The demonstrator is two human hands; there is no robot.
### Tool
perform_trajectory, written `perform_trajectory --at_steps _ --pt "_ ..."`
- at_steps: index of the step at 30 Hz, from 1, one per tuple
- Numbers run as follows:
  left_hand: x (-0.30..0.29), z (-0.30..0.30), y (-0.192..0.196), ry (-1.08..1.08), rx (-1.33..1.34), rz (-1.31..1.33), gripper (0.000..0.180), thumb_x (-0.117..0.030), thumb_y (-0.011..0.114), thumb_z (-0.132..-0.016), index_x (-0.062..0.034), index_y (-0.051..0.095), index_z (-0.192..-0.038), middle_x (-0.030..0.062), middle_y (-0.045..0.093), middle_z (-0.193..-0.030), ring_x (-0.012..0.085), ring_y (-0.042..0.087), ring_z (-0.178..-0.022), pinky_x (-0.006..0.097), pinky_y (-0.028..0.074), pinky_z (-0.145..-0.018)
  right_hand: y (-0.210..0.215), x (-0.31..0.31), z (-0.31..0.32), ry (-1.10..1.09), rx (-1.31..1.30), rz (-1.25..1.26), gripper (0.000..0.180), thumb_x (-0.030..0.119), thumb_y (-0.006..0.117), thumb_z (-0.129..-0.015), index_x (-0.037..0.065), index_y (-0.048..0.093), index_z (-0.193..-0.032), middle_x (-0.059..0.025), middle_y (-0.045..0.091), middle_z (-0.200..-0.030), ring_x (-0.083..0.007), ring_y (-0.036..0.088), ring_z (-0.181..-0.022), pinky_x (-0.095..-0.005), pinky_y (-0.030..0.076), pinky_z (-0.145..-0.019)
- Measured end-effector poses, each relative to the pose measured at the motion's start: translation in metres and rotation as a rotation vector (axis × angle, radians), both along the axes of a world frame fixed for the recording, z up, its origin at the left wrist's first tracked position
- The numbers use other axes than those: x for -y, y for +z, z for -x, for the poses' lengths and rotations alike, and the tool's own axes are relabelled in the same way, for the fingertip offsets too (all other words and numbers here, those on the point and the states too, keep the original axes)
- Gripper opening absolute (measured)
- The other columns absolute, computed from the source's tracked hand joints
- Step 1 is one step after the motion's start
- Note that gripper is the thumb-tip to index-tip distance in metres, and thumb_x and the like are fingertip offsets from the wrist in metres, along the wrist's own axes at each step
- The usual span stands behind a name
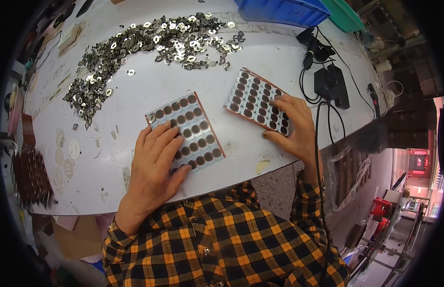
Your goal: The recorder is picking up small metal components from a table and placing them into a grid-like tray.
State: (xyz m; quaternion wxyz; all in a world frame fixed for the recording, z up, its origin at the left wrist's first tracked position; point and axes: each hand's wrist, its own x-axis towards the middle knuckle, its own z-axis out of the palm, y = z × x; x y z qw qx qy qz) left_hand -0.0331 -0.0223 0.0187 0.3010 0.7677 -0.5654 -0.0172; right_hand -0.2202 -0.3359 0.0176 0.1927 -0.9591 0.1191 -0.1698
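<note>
My left hand (159, 155) lies with its fingers stretched out over a flat light-blue panel (197, 136) carrying rows of dark round discs and a brown strip along its sides. A small silvery metal piece (152, 117) sits on the panel's far left corner, just beyond my left fingertips. To the right, my right hand (294, 125) grips the near right end of a stack of similar panels (250, 95), thumb at the near edge and fingers on top. That stack is tilted on the white table and stands apart from the left panel.
Many small metal pieces (150, 40) lie in a long curved heap across the far left of the table (135, 91). A blue bin (284, 12) and a green bin (344, 14) stand at the back. Black adapters and cables (327, 83) lie right; brown strips (33, 177) are stacked left.
</note>
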Motion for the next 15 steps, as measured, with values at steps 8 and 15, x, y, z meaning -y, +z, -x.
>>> perform_trajectory --at_steps 8,15 --pt "0.042 0.005 0.0 -0.08 0.005 -0.074 0.062 -0.012 0.087 -0.075 0.0015 0.062 -0.131 0.02 0.061 -0.141 0.0408 0.052 -0.14 0.061 0.037 -0.118 -0.011 -0.013 0.011 -0.037 0.094 -0.021 0.059 0.02 0.093 -0.07 0.002 0.072 -0.123 -0.0158 0.067 -0.133 -0.0353 0.059 -0.128 -0.0464 0.043 -0.11" --pt "0.063 0.012 0.0 -0.107 0.015 -0.131 0.063 -0.017 0.086 -0.078 -0.0008 0.063 -0.134 0.0192 0.059 -0.144 0.0397 0.052 -0.14 0.059 0.036 -0.119 -0.015 -0.02 0.011 0.029 0.155 0.093 0.053 0.014 0.091 -0.071 0.001 0.075 -0.12 -0.0156 0.07 -0.124 -0.0365 0.063 -0.12 -0.0499 0.047 -0.107"
